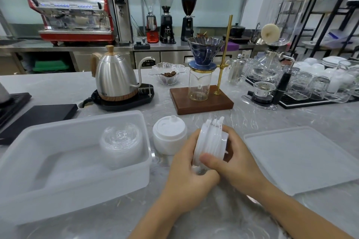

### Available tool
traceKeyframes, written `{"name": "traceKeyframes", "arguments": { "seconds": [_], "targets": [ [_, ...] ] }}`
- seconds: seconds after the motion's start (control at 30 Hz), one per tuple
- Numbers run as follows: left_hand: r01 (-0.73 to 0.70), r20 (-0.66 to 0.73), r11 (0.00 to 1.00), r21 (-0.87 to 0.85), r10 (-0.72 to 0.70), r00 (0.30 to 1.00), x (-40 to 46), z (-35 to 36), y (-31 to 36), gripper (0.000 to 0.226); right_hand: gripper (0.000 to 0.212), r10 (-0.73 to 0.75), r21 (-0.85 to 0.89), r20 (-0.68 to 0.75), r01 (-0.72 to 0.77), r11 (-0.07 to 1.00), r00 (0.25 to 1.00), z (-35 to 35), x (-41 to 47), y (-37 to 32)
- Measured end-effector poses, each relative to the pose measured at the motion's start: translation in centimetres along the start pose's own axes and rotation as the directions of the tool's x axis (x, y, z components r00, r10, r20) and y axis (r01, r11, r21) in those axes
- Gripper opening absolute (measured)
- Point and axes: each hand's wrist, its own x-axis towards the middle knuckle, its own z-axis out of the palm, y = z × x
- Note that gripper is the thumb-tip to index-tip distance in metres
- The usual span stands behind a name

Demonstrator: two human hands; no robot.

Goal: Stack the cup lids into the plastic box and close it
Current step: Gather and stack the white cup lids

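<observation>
Both hands meet over the marble counter (pixel 272 118) at centre frame, closed around one stack of white cup lids (pixel 210 141) turned on its side so that the rims face the camera edge-on. The left hand (pixel 186 170) cups the stack from the near left, its fingers curled under and behind the lids; the right hand (pixel 231 159) wraps the stack from the right, with the thumb laid across the front rims and the fingers folded around the far side. Neither hand is spread; each is curled to the width of the stack. The number of lids in this held stack cannot be counted, as the edges blur together. A second stack of white lids (pixel 169 136) stands upright on the counter just to the left of the hands, spout uppermost. One translucent plastic box (pixel 48 186) sits open at the left, and a stack of clear lids (pixel 121 141) rests in its far right corner. The box's flat cover (pixel 303 159) lies on the counter to the right, apart from the box. Thus three lid stacks, one box and one cover are visible. Behind stand one steel kettle (pixel 114 77) and one pour-over stand (pixel 202 83).
</observation>
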Motion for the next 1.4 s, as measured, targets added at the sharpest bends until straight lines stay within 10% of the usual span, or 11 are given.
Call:
{"name": "traceKeyframes", "arguments": {
  "seconds": [0.23,1.07,1.27,1.4],
  "targets": [
    [0.066,0.064,0.958,-0.279,-0.049,0.997,0.3,-0.1,0.7,0.052,0.091,-0.065,-0.1,0.008,0.065,0.993,0.998,-0.3,0.1,0.0],
    [0.1,0.073,0.966,-0.238,-0.085,0.994,-0.2,0.9,0.3,0.037,0.077,-0.106,-0.134,-0.055,0.098,0.986,0.993,0.1,-0.1,-0.3],
    [0.1,-0.065,0.982,-0.163,-0.112,0.992,-0.1,1.1,-0.3,0.046,0.117,-0.051,-0.12,0.083,0.061,0.991,0.995,0.9,-0.4,0.2],
    [0.081,-0.137,0.976,-0.203,-0.111,0.984,0.4,0.5,-0.3,0.038,0.104,-0.124,0.027,0.237,0.121,0.992,0.964,-0.3,-0.3,-0.2]
  ]
}}
